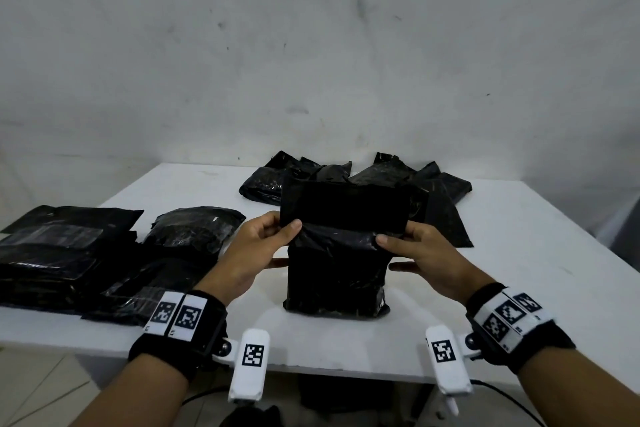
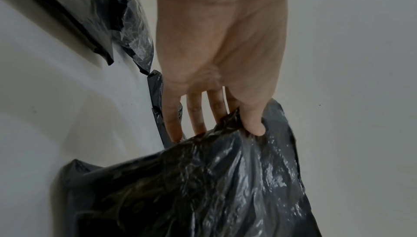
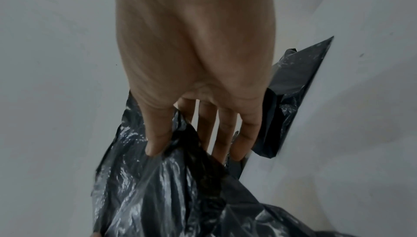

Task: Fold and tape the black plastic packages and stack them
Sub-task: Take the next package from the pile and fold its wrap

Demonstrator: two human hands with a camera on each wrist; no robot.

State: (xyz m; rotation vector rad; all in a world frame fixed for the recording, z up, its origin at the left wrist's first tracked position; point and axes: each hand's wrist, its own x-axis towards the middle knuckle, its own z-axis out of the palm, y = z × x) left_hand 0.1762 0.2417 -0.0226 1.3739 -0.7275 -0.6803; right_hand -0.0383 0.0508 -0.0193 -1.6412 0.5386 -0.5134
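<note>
The package (image 1: 337,253) standing at the middle of the table (image 1: 519,253) is thin black plastic film, glossy and crinkled. The table looks smooth, matt white. The packages (image 1: 69,253) on its left end show glossy wrinkled film.

No words, brand names or numbers can be read anywhere. The only signs are black-and-white square code patterns: two side by side on the white plate of the left wristband (image 1: 178,315), three on the white plate of the right wristband (image 1: 512,317), and one on each of the white clips (image 1: 252,355) hanging below the wrists. Small marks beside the wristband codes are too tiny to read.
</note>
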